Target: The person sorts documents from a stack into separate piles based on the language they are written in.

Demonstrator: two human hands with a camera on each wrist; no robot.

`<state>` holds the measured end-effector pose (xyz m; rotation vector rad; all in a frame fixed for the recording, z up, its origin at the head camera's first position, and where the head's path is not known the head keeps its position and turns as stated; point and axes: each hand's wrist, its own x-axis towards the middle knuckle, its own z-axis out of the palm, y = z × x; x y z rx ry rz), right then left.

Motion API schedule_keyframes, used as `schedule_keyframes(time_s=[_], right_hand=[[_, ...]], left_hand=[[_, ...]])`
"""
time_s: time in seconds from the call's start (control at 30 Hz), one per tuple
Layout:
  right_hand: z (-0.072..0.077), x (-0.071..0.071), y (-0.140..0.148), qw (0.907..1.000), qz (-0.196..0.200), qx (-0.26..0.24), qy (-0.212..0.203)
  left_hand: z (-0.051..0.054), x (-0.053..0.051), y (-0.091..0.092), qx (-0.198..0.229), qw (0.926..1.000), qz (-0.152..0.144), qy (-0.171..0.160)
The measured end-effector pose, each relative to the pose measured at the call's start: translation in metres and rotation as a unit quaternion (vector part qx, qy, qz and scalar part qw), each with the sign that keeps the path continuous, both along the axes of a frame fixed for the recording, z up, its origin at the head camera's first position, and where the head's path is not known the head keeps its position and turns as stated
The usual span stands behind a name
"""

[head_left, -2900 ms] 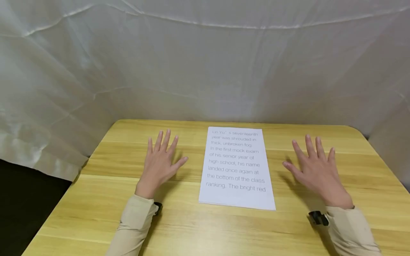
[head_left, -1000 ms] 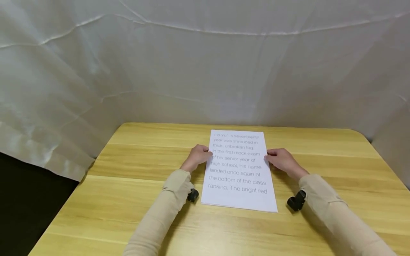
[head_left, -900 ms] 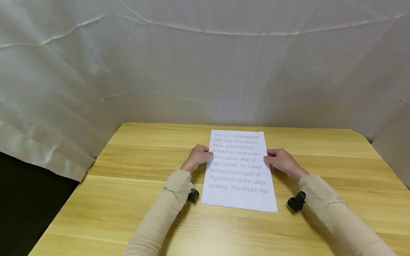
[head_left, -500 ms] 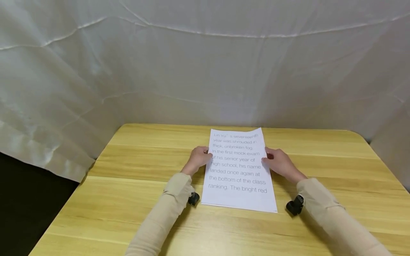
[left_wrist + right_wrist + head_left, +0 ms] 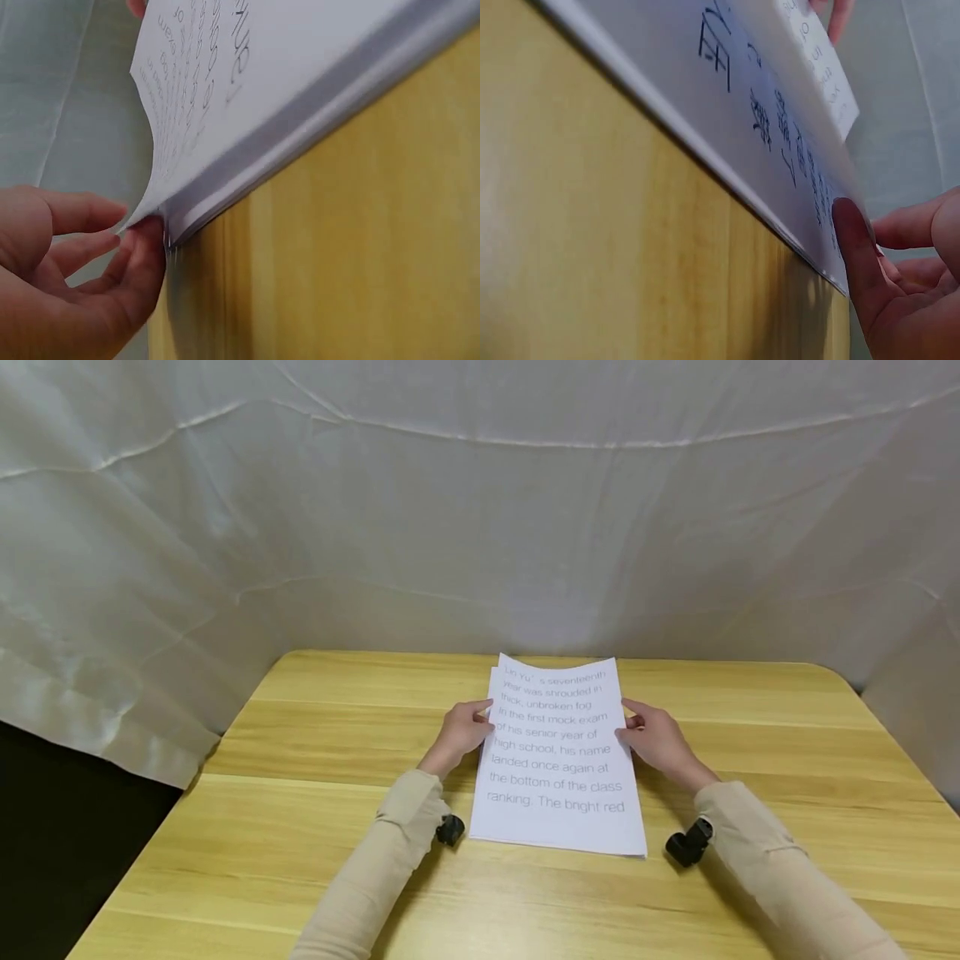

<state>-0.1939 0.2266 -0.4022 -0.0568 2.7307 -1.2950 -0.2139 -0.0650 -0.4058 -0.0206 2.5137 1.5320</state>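
A printed sheet of paper [image 5: 555,743] with English text lies on top of a paper stack on the table, its far part bowed upward. My left hand [image 5: 461,731] pinches its left edge between thumb and fingers; the left wrist view shows the paper edge [image 5: 154,161] curving up from the stack. At the opposite edge, my right hand [image 5: 656,739] pinches the same sheet. Beneath it, the right wrist view shows another sheet [image 5: 667,82] with large Chinese characters, flat on the table. The near edge of the top sheet still rests on the stack.
The light wood table [image 5: 300,877] has rounded far corners. A pale satin curtain [image 5: 480,543] hangs behind it and along the left side. Small black wrist cameras sit at both beige sleeves [image 5: 382,860]. A dark area [image 5: 67,827] lies beyond the left table edge.
Both hands have come in from either side, fingers spread before, to grip the top sheet's edges. Its far right corner rose first, then the far left, uncovering a strip of the paper below.
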Motion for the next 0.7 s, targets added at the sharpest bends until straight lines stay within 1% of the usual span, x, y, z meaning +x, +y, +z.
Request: schedule_keyframes(time_s=[0.07,0.17,0.27,0.37,0.53,0.7], right_hand=[[0.0,0.001,0.0,0.9999,-0.005,-0.007,-0.006],[0.0,0.002,0.001,0.9997,-0.016,-0.014,-0.013],[0.001,0.003,0.001,0.9989,-0.028,-0.028,-0.026],[0.002,0.003,0.001,0.9968,-0.041,-0.049,-0.048],[0.004,0.005,0.001,0.9916,-0.058,-0.092,-0.07],[0.005,0.007,-0.002,0.9859,-0.057,-0.143,-0.065]], left_hand=[[-0.001,0.0,-0.001,0.001,1.0,-0.001,0.003],[-0.002,0.0,-0.002,0.015,0.9999,0.008,-0.002],[-0.004,0.0,-0.005,0.038,0.9989,0.023,-0.01],[-0.005,-0.001,-0.01,0.066,0.9972,0.029,-0.019],[-0.005,0.0,-0.019,0.12,0.9914,0.027,-0.045],[-0.004,-0.001,-0.03,0.172,0.9824,0.032,-0.066]])
